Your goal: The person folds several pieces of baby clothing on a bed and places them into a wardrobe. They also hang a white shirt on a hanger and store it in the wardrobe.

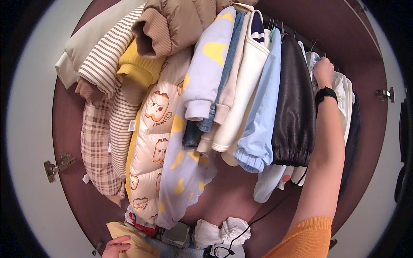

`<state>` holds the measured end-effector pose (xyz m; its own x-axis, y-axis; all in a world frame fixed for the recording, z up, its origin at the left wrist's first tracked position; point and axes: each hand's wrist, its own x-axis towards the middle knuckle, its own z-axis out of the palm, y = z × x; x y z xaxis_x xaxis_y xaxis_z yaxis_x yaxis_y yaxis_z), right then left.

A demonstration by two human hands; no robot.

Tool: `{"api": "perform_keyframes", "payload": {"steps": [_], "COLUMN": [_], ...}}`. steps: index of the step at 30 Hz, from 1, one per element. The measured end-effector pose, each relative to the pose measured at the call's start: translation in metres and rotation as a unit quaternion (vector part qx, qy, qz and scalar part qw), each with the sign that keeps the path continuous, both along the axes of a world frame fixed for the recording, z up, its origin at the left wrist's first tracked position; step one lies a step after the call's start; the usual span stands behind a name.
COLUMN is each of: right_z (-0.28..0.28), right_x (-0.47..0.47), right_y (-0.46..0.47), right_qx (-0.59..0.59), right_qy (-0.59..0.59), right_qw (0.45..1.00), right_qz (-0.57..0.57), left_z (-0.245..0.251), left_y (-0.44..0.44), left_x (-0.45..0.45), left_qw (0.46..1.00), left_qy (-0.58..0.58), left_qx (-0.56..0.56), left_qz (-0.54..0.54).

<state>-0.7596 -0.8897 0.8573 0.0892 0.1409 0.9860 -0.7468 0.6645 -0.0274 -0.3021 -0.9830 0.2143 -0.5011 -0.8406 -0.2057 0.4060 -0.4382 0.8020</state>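
Observation:
My right hand (323, 70), with a black band on the wrist, reaches up to the right of the hanging row. Its fingers are closed at a clothes hanger by the top of a white printed garment (312, 61); the grip itself is partly hidden. At the lower left, my left hand (117, 246) holds a pale yellow garment (134, 240), thumb and fingers on the cloth. Left of my right forearm hangs a black leather-like garment with gathered hem (293, 106), beside a light blue one (263, 113). White clothes (343, 93) hang just right of my right hand.
More clothes fill the left side, among them a brown puffer jacket (184, 27), a bear-print quilted garment (150, 151) and a plaid one (98, 145). Folded white cloth (222, 232) and a black cord (261, 217) lie below. Metal hinges (58, 167) jut from the wardrobe sides (371, 129).

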Motion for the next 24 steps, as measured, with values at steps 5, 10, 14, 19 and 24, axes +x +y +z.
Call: {"api": "perform_keyframes", "payload": {"steps": [5, 10, 14, 19, 24], "right_z": [0.005, 0.002, 0.005, 0.023, 0.024], "right_x": [-0.009, 0.016, 0.065, 0.124, 0.130], "right_y": [0.000, -0.002, 0.000, -0.039, -0.057], "right_qx": [0.024, 0.044, 0.032, 0.296, 0.311], "right_qy": [0.003, -0.040, -0.072, 0.092, 0.083], "right_qw": [1.000, 0.998, 0.996, 0.844, 0.944], "right_qz": [-0.018, -0.012, -0.037, 0.438, 0.074], "left_z": [-0.007, 0.008, 0.022, 0.031, 0.027], "left_y": [-0.013, -0.017, -0.020, -0.024, -0.026], "left_x": [0.002, 0.007, 0.008, -0.001, 0.001], "left_qw": [0.999, 0.961, 0.948, 0.992, 0.958], "left_qy": [0.029, -0.063, -0.081, -0.017, -0.041], "left_qx": [-0.008, -0.269, -0.305, -0.097, -0.280], "left_qz": [-0.015, -0.027, -0.046, -0.079, -0.057]}}
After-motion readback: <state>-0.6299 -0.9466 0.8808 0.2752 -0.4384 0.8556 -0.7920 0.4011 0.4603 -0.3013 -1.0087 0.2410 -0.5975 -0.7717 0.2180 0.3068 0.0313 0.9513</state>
